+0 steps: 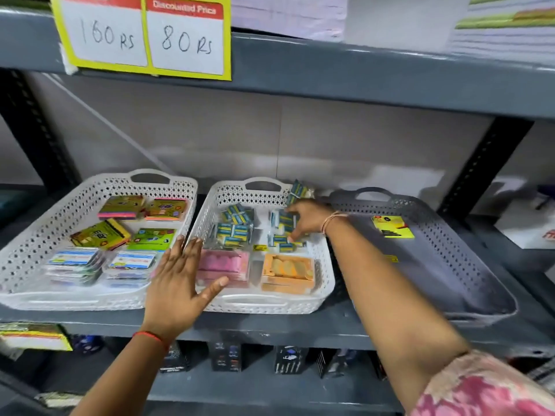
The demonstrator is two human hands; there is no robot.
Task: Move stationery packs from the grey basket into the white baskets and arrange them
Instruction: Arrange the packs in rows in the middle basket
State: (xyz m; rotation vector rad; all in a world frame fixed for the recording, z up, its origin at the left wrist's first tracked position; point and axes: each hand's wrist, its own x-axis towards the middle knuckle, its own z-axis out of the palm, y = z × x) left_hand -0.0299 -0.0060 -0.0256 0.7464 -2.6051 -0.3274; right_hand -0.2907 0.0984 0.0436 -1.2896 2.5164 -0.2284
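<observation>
Two white baskets sit side by side on the grey shelf: the left white basket holds sticky-note pads and clear packs, the middle white basket holds small blue-green packs, a pink box and an orange box. To the right stands the grey basket, holding a yellow pack. My left hand hovers flat and spread over the gap between the white baskets. My right hand reaches into the middle basket, fingers on blue-green packs; another pack leans on the rim.
An upper shelf with a yellow price card overhangs the baskets. Black slotted uprights flank the bay. Dark boxes line the lower shelf, and a yellow-edged pack hangs at the shelf's left front.
</observation>
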